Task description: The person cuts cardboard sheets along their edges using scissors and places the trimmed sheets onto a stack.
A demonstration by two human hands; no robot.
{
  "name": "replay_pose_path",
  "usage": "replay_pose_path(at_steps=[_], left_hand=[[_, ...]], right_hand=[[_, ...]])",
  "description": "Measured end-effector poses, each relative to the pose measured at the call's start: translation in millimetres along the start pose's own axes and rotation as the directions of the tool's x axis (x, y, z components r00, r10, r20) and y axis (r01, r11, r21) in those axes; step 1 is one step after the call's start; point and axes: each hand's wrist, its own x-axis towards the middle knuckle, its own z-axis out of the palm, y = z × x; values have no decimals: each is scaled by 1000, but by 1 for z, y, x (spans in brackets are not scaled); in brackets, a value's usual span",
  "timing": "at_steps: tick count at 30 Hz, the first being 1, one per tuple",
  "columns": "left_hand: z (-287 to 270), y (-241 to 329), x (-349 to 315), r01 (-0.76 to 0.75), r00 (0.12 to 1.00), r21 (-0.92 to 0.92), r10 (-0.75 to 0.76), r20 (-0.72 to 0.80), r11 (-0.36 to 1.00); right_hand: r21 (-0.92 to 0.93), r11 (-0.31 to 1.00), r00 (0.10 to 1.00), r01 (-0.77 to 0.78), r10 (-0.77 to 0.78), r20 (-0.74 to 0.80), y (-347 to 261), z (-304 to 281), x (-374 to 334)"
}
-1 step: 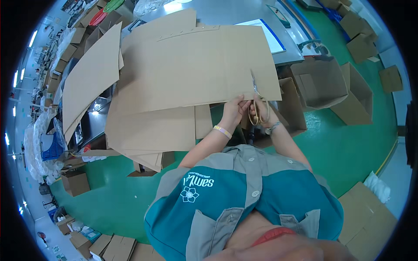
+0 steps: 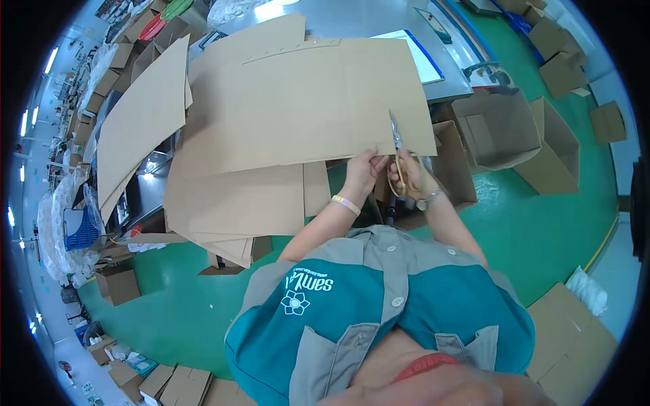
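A large flat sheet of brown cardboard point(image 2: 298, 101) lies in front of me over other cardboard sheets, its near edge toward my body. My left hand point(image 2: 363, 172) pinches that near edge near its right end, the fingers closed on the cardboard. Just to its right, my right hand point(image 2: 414, 177) grips a pair of scissors point(image 2: 395, 132) by gold-coloured handles. The silver blades point away from me and lie over the sheet, close together. Whether they cut into the cardboard, I cannot tell.
Beneath the sheet are more cardboard pieces point(image 2: 237, 199), with another stack point(image 2: 142, 115) at the left. Open cardboard boxes point(image 2: 497, 132) stand at the right on the green floor point(image 2: 528, 230). White paper point(image 2: 420, 61) lies on the metal table point(image 2: 359, 19) behind.
My right hand has turned slightly, tilting the scissors' handles to the right. The cardboard sheet has shifted a little to the left. My left hand keeps its hold.
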Motion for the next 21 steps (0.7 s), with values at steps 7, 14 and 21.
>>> replay_pose_path(at_steps=[7,14,21], left_hand=[[-11,5,-2,-47,999,92,49,-19,995],[2,-1,-23,93,994,28,-94,63,995],[1,-3,-27,89,991,56,-94,91,994]], right_hand=[[31,988,988,-154,153,36,-20,-1,-14],[-48,999,999,25,-24,37,-14,-7,13],[-216,919,900,329,-374,-224,5,15,21]])
